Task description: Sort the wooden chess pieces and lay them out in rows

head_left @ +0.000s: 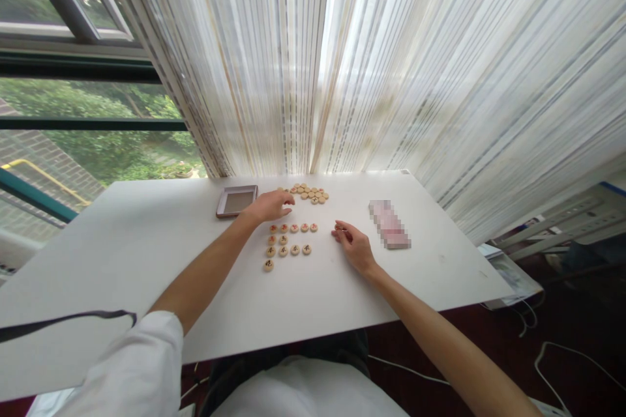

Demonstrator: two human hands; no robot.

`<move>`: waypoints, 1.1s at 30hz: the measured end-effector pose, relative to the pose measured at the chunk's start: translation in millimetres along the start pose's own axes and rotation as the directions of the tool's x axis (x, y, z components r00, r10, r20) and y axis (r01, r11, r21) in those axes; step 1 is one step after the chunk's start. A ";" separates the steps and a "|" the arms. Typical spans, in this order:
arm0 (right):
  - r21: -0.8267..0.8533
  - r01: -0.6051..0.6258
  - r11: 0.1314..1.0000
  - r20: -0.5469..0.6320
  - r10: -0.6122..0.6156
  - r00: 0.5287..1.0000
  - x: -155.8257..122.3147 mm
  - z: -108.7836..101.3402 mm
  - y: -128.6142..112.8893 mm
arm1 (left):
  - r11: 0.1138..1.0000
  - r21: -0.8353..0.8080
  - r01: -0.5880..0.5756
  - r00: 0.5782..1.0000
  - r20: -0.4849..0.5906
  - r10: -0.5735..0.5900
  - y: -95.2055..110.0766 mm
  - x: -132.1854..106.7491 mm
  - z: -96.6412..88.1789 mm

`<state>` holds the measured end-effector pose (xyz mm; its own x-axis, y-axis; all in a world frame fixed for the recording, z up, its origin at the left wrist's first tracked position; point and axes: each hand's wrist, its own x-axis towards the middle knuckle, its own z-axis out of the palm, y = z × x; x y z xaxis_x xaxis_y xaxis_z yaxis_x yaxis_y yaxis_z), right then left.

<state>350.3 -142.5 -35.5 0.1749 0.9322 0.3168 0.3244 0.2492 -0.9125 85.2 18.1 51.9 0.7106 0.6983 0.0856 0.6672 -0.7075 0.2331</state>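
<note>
My left hand point(272, 206) hovers by the near left side of a loose group of round wooden Chinese chess pieces point(312, 194), its thumb and fingers apart. Most of that group lie blank side up. Below the hand, face-up pieces stand in short rows: red-marked ones point(294, 228) at the top, black-marked ones point(295, 250) lower down, and a single black-marked piece point(268, 265) nearest me. To the right of the rows, my right hand point(356, 249) is closed in a pinch; a pale edge between thumb and fingers looks like a Chinese chess piece, mostly hidden.
An open shallow box point(237, 201) sits at the back left of the white table point(215, 313). At the right lies a pinkish, blurred-out flat packet point(391, 225). Striped string curtains point(274, 78) hang along the table's back edge, beside a window at the left.
</note>
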 end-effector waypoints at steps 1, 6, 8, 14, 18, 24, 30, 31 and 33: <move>0.003 -0.007 1.000 0.003 0.007 1.000 0.9 -0.2 -0.3 | 1.000 0.006 0.012 1.000 0.003 -0.012 -4.6 -1.8 1.0; 0.010 -0.031 0.999 0.016 0.031 0.999 2.7 -0.6 -2.6 | 0.998 0.028 0.048 0.999 0.014 -0.048 -17.7 -11.0 3.5; 0.006 -0.033 0.999 0.018 0.033 0.999 2.2 -0.6 -4.1 | 0.998 0.030 0.050 0.999 0.012 -0.050 -20.0 -13.7 3.4; -0.037 -0.022 0.999 0.005 0.023 1.000 -0.7 -1.6 -9.3 | 1.000 0.001 0.023 1.000 0.004 -0.023 -20.2 -15.2 3.6; -0.059 -0.021 0.998 -0.006 0.020 1.000 -2.5 -2.2 -12.7 | 0.999 -0.037 0.004 1.000 -0.015 -0.004 -13.8 -15.7 1.9; -0.064 -0.027 0.998 -0.027 0.025 0.999 -4.1 -1.9 -15.5 | 0.991 -0.131 -0.026 0.997 -0.073 0.016 -5.4 -21.9 -6.0; -0.112 -0.033 0.993 -0.090 0.023 0.996 -5.1 -2.2 -14.0 | 0.979 -0.203 -0.025 0.981 -0.194 -0.015 -14.8 -31.4 8.8; -0.122 -0.031 0.992 -0.091 0.019 0.996 -5.3 -2.5 -13.9 | 0.978 -0.205 -0.025 0.975 -0.223 -0.022 -16.3 -33.3 13.5; -0.139 -0.023 0.990 -0.095 0.010 0.995 -6.1 -2.8 -14.3 | 0.978 -0.207 -0.027 0.959 -0.281 -0.033 -18.1 -37.5 22.9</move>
<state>347.1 -152.5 -23.6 0.2655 0.9055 0.3309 0.4464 0.1888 -0.8747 51.6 2.2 22.3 0.5968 0.7236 0.3467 0.5871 -0.6884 0.4260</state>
